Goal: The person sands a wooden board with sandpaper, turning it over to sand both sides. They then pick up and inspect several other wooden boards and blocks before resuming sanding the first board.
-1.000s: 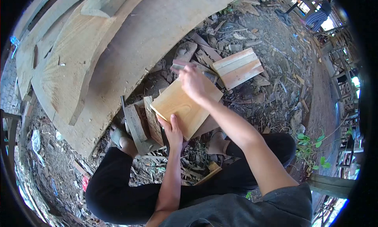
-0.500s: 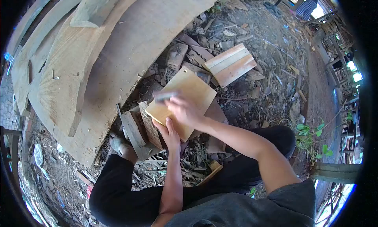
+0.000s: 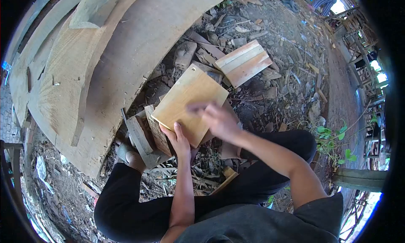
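A pale wooden board (image 3: 192, 89) with a small hole in its top corner lies tilted in front of me. My left hand (image 3: 179, 142) grips its lower left edge, thumb on the upper face and fingers underneath. Over the right part of the board, my right hand (image 3: 219, 121) is blurred by motion. Its fingers close on a small grey-brown piece (image 3: 196, 107) that looks like folded sandpaper, against or just above the wood. Beyond the board lies a second striped board (image 3: 244, 62), made of joined strips.
A large plywood sheet (image 3: 139, 44) with curved timber pieces (image 3: 63, 80) fills the left. Wood blocks (image 3: 141, 135) stand by my left foot (image 3: 130, 155). A brick (image 3: 184, 55) and scraps litter the ground. A plant (image 3: 337, 137) grows at right; another person (image 3: 325, 2) is far off.
My right hand has swept right and slightly down across the board with the sandpaper. My left hand keeps its hold, and the view has shifted a little.
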`<act>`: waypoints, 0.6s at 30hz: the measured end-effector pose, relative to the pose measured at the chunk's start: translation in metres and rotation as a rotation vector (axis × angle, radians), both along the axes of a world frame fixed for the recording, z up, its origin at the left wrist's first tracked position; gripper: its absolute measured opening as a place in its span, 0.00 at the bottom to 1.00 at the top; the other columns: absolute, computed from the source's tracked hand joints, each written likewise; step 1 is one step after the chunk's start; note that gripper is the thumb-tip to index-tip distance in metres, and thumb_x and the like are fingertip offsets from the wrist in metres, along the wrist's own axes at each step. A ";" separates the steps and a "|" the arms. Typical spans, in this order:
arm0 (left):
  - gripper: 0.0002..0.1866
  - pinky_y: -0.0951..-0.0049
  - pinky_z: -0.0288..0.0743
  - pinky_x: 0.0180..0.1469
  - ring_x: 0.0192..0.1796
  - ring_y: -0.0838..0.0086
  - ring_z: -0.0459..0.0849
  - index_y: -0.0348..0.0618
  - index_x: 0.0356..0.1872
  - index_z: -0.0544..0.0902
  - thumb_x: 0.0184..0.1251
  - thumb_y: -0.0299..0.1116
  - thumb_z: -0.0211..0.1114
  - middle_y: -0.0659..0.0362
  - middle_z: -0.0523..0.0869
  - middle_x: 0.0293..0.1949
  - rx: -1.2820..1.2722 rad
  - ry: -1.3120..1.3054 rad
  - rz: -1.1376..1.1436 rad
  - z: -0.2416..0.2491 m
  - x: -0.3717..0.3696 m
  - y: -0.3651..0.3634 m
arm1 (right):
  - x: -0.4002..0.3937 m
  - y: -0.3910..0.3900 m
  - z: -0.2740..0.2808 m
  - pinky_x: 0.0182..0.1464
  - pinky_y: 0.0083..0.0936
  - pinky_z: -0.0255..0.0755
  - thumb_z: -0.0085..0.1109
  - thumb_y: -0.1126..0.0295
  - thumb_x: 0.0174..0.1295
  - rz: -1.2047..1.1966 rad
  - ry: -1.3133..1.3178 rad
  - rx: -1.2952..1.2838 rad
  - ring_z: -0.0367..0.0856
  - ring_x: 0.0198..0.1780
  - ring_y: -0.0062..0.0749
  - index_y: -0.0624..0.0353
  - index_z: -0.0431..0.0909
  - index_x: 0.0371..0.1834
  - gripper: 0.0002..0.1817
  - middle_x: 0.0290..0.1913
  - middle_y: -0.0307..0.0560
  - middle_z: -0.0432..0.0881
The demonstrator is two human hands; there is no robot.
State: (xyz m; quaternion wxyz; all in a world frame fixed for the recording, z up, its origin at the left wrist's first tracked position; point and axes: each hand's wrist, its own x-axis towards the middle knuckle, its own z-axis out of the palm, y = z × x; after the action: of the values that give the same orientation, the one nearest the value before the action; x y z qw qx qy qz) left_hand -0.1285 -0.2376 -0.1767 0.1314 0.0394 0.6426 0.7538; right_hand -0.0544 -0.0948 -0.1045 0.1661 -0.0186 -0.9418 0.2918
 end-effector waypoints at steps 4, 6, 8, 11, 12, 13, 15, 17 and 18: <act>0.34 0.69 0.57 0.69 0.67 0.67 0.64 0.39 0.76 0.45 0.77 0.36 0.51 0.50 0.61 0.69 -0.042 0.045 0.016 0.001 -0.001 0.001 | -0.007 0.051 -0.007 0.53 0.32 0.72 0.46 0.79 0.67 -0.526 -0.233 0.215 0.78 0.54 0.41 0.64 0.79 0.52 0.15 0.59 0.51 0.78; 0.34 0.69 0.56 0.69 0.67 0.66 0.64 0.38 0.75 0.46 0.77 0.36 0.51 0.50 0.61 0.69 -0.066 0.063 0.027 0.003 0.001 0.004 | -0.004 0.017 -0.005 0.53 0.32 0.72 0.48 0.79 0.65 -0.315 0.145 0.025 0.78 0.52 0.42 0.64 0.79 0.53 0.15 0.55 0.52 0.78; 0.34 0.68 0.56 0.69 0.68 0.66 0.63 0.37 0.75 0.46 0.77 0.36 0.51 0.49 0.61 0.69 0.024 -0.113 0.036 0.015 0.002 0.004 | 0.016 -0.027 -0.014 0.52 0.31 0.72 0.53 0.79 0.61 -0.207 -0.041 0.210 0.78 0.46 0.41 0.64 0.81 0.52 0.16 0.37 0.50 0.75; 0.34 0.68 0.56 0.69 0.68 0.67 0.63 0.38 0.75 0.46 0.77 0.35 0.52 0.50 0.61 0.69 0.058 -0.057 0.010 0.004 -0.001 -0.001 | 0.024 -0.030 -0.006 0.58 0.34 0.71 0.49 0.81 0.61 -0.101 -0.048 0.111 0.77 0.55 0.44 0.64 0.78 0.54 0.18 0.56 0.52 0.78; 0.34 0.69 0.56 0.69 0.68 0.67 0.63 0.39 0.76 0.46 0.77 0.35 0.52 0.50 0.61 0.69 0.017 -0.014 0.005 0.000 -0.001 0.000 | 0.015 -0.009 0.003 0.59 0.35 0.71 0.49 0.81 0.60 -0.131 -0.017 0.077 0.77 0.55 0.44 0.63 0.78 0.55 0.19 0.56 0.52 0.78; 0.34 0.69 0.57 0.69 0.68 0.68 0.63 0.40 0.76 0.46 0.76 0.35 0.52 0.51 0.62 0.68 -0.001 -0.025 0.014 0.010 0.000 0.001 | 0.005 0.015 0.002 0.59 0.34 0.70 0.46 0.82 0.61 -0.170 0.146 0.120 0.76 0.56 0.44 0.63 0.78 0.55 0.19 0.56 0.52 0.78; 0.34 0.69 0.57 0.69 0.67 0.68 0.63 0.40 0.76 0.46 0.76 0.35 0.52 0.51 0.62 0.68 0.009 -0.025 0.020 0.004 0.000 0.001 | 0.001 0.043 -0.002 0.58 0.34 0.70 0.45 0.81 0.63 -0.452 -0.048 0.056 0.76 0.57 0.47 0.59 0.78 0.56 0.20 0.58 0.52 0.77; 0.34 0.69 0.57 0.68 0.67 0.68 0.64 0.40 0.76 0.46 0.76 0.35 0.52 0.51 0.62 0.68 0.026 -0.016 0.025 0.000 -0.004 0.003 | 0.000 0.043 -0.013 0.57 0.35 0.70 0.46 0.80 0.63 -0.495 -0.082 0.065 0.77 0.56 0.49 0.58 0.79 0.56 0.19 0.57 0.53 0.77; 0.34 0.69 0.58 0.68 0.67 0.68 0.64 0.40 0.76 0.46 0.76 0.35 0.52 0.51 0.62 0.68 0.004 -0.044 0.027 0.006 -0.002 0.002 | 0.001 0.024 -0.017 0.57 0.36 0.71 0.47 0.79 0.63 -0.378 0.115 0.046 0.77 0.54 0.49 0.59 0.79 0.56 0.19 0.54 0.54 0.78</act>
State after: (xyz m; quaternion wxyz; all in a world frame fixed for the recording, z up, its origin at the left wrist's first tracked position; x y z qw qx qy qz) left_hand -0.1302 -0.2353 -0.1708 0.1355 0.0143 0.6384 0.7576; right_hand -0.0537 -0.0706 -0.1213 0.2717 -0.1747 -0.9169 0.2344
